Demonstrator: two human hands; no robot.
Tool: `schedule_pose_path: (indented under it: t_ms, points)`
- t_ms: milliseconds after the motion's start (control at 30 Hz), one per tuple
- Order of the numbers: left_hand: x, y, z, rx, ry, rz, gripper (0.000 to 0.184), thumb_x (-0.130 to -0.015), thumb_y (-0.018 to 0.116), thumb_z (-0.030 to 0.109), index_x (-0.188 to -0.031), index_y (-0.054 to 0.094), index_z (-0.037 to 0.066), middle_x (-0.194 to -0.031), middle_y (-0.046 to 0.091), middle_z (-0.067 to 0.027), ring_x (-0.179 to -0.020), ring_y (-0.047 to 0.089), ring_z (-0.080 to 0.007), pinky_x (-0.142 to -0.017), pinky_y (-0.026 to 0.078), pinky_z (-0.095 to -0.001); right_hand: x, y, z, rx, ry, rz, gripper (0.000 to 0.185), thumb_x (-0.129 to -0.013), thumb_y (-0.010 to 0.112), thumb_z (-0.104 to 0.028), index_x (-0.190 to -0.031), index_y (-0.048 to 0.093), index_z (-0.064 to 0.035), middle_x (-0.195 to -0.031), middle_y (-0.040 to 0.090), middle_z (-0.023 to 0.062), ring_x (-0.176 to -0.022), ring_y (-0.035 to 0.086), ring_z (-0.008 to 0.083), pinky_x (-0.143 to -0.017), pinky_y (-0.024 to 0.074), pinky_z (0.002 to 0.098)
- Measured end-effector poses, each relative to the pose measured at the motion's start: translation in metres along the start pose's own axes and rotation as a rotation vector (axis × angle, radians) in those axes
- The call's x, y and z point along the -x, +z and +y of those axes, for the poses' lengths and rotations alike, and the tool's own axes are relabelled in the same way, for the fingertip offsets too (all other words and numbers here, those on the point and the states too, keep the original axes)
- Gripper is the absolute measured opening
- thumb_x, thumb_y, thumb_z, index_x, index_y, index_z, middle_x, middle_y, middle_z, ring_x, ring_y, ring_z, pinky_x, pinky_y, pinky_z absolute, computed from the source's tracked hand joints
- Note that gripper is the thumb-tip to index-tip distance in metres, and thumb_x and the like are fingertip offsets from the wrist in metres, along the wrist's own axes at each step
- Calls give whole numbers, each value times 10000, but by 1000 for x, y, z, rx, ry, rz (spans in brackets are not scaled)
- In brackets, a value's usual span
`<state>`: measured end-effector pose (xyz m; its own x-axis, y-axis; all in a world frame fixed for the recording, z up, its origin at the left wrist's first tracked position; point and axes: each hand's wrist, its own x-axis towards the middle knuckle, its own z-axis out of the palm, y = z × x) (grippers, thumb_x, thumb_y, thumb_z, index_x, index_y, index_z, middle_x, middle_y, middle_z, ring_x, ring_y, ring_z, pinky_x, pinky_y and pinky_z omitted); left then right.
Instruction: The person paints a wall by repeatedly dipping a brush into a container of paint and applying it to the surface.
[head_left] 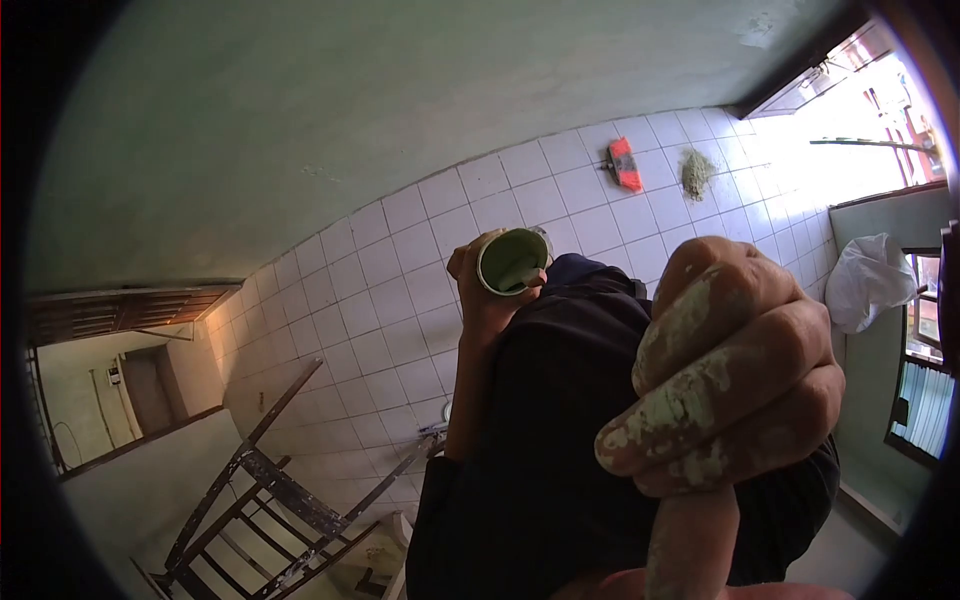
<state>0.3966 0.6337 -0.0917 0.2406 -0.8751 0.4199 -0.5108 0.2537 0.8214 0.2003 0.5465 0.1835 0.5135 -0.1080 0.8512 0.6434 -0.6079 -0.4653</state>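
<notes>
My left hand (pixel 487 290) is closed round a small open can (pixel 514 262), with a thumb hooked over its rim. Pale green paint coats the inside of the can, which I hold low in front of my dark clothing (pixel 570 400). Close to the camera is my right hand (pixel 735 370), its fingers curled together and smeared with drying pale green paint. Whatever those fingers may grip is hidden.
An orange broom head (pixel 624 165) and a heap of greyish debris (pixel 696 173) lie on the white tiled floor (pixel 400 290). A paint-spattered wooden frame (pixel 290 500) stands lower left. At right hangs or stands a white plastic sack (pixel 868 282), near a bright doorway (pixel 850 110).
</notes>
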Motion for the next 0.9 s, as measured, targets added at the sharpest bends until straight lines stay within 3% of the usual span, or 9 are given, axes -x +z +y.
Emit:
schedule_pose_path:
  t_ms: [33,100,233,333,400,467,700,767,900]
  points:
    - [-1,-1,2,-5,-3,7,784,-596,990,288,-1271,641,93,-1187,696,-11,-1140,538,-216,-1030,392,-379,5,13,5,2,-7,-5,252,-832,881,-262,-850,672,-122,-900,746,45,-765,646,127,-597,449,238]
    - [-2,-3,5,-16,-8,18,792,-593,992,294,-1273,639,94,-1190,693,-9,-1146,531,-218,-1031,394,-380,-2,53,19,99,-166,518,267,-819,894,-279,-856,677,-128,-893,741,40,-761,645,123,-588,444,240]
    - [-1,-2,1,-17,-12,46,815,-585,997,296,-1286,633,96,-1197,685,-8,-1165,511,-219,-1038,396,-383,-12,29,16,202,-155,185,283,-798,907,-289,-884,696,-121,-896,741,40,-753,646,130,-577,441,244]
    - [9,2,-13,-11,-73,-10,828,-578,1001,278,-1296,628,100,-1207,674,-8,-1191,489,-218,-1052,398,-382,-11,43,14,199,-167,372,290,-810,905,-301,-904,703,-117,-861,728,40,-708,637,129,-561,435,246]
    - [12,4,-20,-26,-125,-64,827,-577,1002,263,-1297,628,103,-1213,670,-8,-1203,478,-217,-1058,399,-381,-11,52,9,177,-121,512,354,-725,953,-276,-788,694,-44,-720,695,100,-555,632,122,-413,451,216]
    - [7,3,-17,-20,-93,-36,831,-581,1004,263,-1301,624,99,-1214,671,-6,-1206,478,-215,-1060,404,-379,-26,68,22,160,-262,802,347,-726,954,-251,-746,684,-35,-721,707,112,-541,601,112,-408,440,226]
    - [1,3,-2,-11,-15,34,841,-593,1012,265,-1312,614,88,-1217,674,-1,-1215,476,-207,-1065,417,-375,-4,49,10,208,-68,445,246,-844,890,-256,-892,704,-102,-812,714,45,-737,658,125,-560,453,251]
    - [9,9,-5,575,-318,75,851,-585,1020,282,-1309,620,81,-1224,675,-10,-1222,476,-210,-1071,415,-377,2,39,16,261,78,366,256,-833,893,-251,-918,713,-92,-841,713,52,-764,673,141,-569,474,270]
    - [5,0,-12,78,-82,113,911,-540,1035,327,-1313,625,71,-1272,666,-35,-1225,474,-242,-1090,389,-384,32,14,44,501,611,-38,346,-808,881,-236,-1059,738,-47,-946,698,90,-837,720,217,-643,557,354]
